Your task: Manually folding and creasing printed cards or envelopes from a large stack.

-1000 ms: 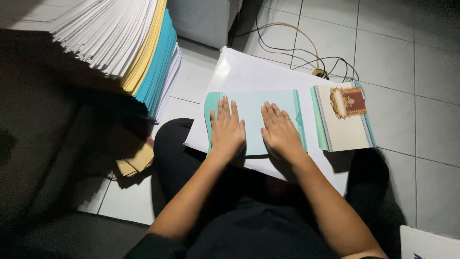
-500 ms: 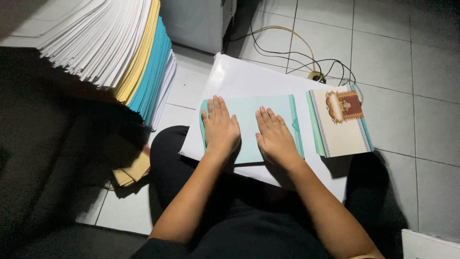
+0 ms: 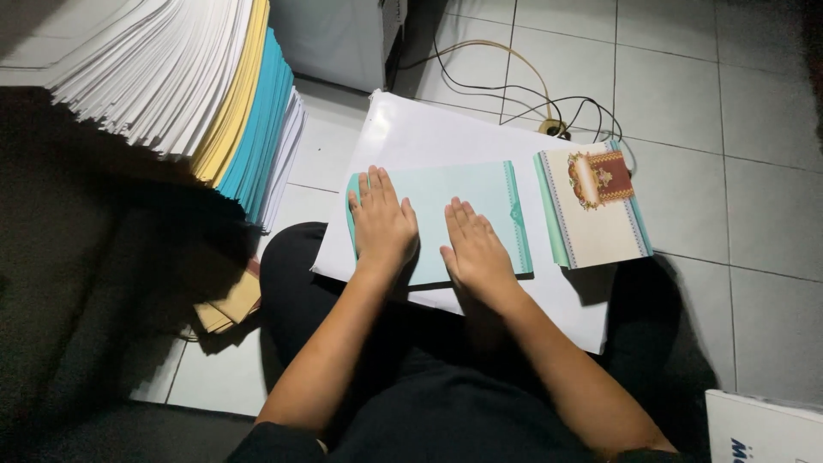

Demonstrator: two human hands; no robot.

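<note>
A pale teal card [image 3: 463, 197] lies on a large white sheet [image 3: 429, 137] that rests across my lap. My left hand [image 3: 381, 225] lies flat, fingers together, on the card's left part. My right hand [image 3: 477, 249] lies flat on its lower middle, palm down. Neither hand holds anything; both press on the card. To the right, on the same white sheet, sits a stack of cream cards [image 3: 593, 206] with teal edges and a red and gold ornament on top.
A tall fanned stack of white, yellow and teal paper [image 3: 206, 94] stands at the upper left. Brown envelopes [image 3: 230, 307] lie under it. Cables [image 3: 523, 90] run over the tiled floor behind the sheet. A white box corner [image 3: 759, 427] shows at lower right.
Both hands have shifted slightly toward me along the teal card while staying flat on it. The camera view has drifted a little.
</note>
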